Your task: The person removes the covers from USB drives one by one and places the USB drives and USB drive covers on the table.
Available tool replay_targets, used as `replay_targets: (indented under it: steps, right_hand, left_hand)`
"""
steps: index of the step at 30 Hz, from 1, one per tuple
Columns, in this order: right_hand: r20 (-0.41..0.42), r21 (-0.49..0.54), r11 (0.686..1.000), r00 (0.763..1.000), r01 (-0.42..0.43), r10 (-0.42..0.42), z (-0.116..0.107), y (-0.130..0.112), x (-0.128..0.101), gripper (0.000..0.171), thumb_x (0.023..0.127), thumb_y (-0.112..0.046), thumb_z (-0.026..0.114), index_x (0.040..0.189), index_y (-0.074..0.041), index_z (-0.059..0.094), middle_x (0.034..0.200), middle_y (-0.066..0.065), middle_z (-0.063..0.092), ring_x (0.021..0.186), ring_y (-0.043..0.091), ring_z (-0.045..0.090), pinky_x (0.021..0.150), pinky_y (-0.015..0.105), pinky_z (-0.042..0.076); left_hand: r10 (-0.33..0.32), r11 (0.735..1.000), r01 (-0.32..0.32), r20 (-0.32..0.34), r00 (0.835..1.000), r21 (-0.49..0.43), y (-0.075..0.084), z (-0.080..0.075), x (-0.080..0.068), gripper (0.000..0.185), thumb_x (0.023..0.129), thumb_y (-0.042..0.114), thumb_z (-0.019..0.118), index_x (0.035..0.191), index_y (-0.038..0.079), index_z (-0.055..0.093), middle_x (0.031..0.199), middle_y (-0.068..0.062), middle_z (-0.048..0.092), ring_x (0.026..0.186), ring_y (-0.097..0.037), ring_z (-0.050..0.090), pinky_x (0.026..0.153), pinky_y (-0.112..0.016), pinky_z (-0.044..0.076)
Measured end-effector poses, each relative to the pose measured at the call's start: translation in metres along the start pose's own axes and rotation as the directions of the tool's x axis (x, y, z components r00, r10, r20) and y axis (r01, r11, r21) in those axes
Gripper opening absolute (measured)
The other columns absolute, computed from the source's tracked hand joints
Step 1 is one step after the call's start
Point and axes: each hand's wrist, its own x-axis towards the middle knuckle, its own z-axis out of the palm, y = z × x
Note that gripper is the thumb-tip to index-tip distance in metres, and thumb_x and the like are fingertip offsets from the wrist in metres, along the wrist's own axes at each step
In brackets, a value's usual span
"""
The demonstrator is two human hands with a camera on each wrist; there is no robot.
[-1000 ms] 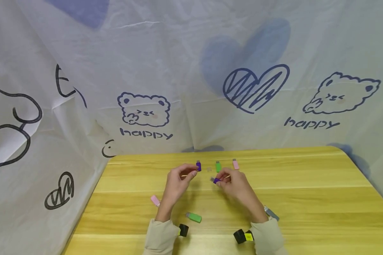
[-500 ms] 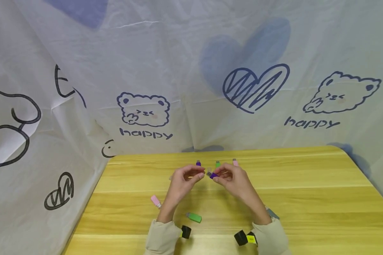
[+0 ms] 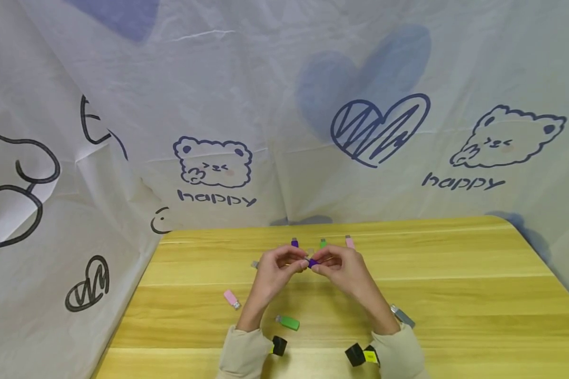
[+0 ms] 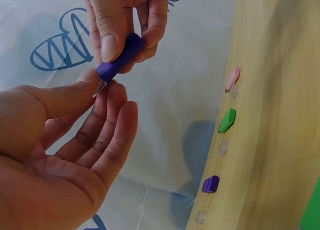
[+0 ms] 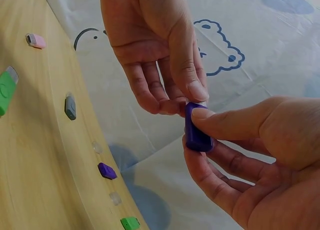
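Observation:
A purple USB stick (image 3: 312, 262) is held up between both hands above the table. My right hand (image 3: 345, 268) pinches its purple body (image 5: 199, 132) between thumb and fingers. At the other end, the thumb and a finger of my left hand (image 3: 276, 269) pinch the clear-looking tip (image 4: 99, 89); whether this is a cap or the connector, I cannot tell. In the left wrist view, the left hand's other fingers are loosely bent. Beyond the hands, another purple USB stick (image 3: 295, 242), a green one (image 3: 323, 243) and a pink one (image 3: 350, 242) stand in a row.
Small clear pieces (image 4: 223, 148) sit among the row on the wooden table (image 3: 455, 295). Nearer lie a pink USB stick (image 3: 232, 299), a green one (image 3: 288, 322) and a grey one (image 3: 402, 316). Another grey one (image 3: 255, 264) shows beside the left hand. A printed cloth (image 3: 284, 105) hangs behind.
My right hand has brought the purple USB stick leftward to my left hand, which has moved slightly right. The left fingers now pinch the stick's end, which was free before.

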Motion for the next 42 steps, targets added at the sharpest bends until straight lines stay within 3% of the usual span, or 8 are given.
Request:
replay_targets:
  steps: [9,19,33,42]
  right_hand:
    - [0.032,-0.008,0.999,0.999,0.043,-0.043,-0.004,0.000,-0.001,0.012,0.091,0.000,0.076,0.103,0.000,0.075,0.096,0.010,0.074,0.085,0.022,0.073,0.074,0.026,0.061]
    - [0.011,-0.010,1.000,1.000,0.017,-0.017,-0.003,-0.001,0.000,0.012,0.092,-0.003,0.077,0.104,-0.002,0.076,0.097,0.009,0.074,0.085,0.020,0.073,0.074,0.026,0.060]
    - [0.015,-0.012,1.000,1.000,0.002,-0.002,-0.004,-0.006,-0.003,0.012,0.092,-0.004,0.076,0.104,-0.002,0.077,0.099,0.010,0.075,0.085,0.020,0.074,0.073,0.026,0.060]
    - [0.028,-0.017,1.000,1.000,0.008,-0.007,-0.005,-0.006,-0.002,0.013,0.092,-0.003,0.077,0.104,-0.001,0.077,0.097,0.010,0.076,0.084,0.019,0.074,0.072,0.026,0.060]
  left_hand:
    - [-0.034,0.999,0.034,-0.035,0.999,-0.012,0.002,-0.001,-0.002,0.010,0.091,-0.001,0.076,0.100,-0.005,0.076,0.096,-0.019,0.074,0.083,-0.031,0.073,0.075,-0.035,0.063]
    - [-0.090,0.994,0.085,-0.078,0.993,-0.064,0.006,0.000,-0.002,0.011,0.091,-0.001,0.076,0.100,-0.006,0.076,0.095,-0.018,0.074,0.082,-0.029,0.073,0.074,-0.031,0.062]
    - [-0.107,0.993,0.101,-0.096,0.990,-0.067,0.010,0.000,-0.002,0.009,0.090,-0.002,0.076,0.098,-0.007,0.076,0.094,-0.018,0.074,0.077,-0.021,0.074,0.072,-0.031,0.062]
    - [-0.127,0.990,0.121,-0.091,0.988,-0.076,0.009,-0.001,-0.002,0.008,0.090,-0.001,0.077,0.097,-0.006,0.077,0.094,-0.016,0.074,0.078,-0.027,0.074,0.072,-0.032,0.063]
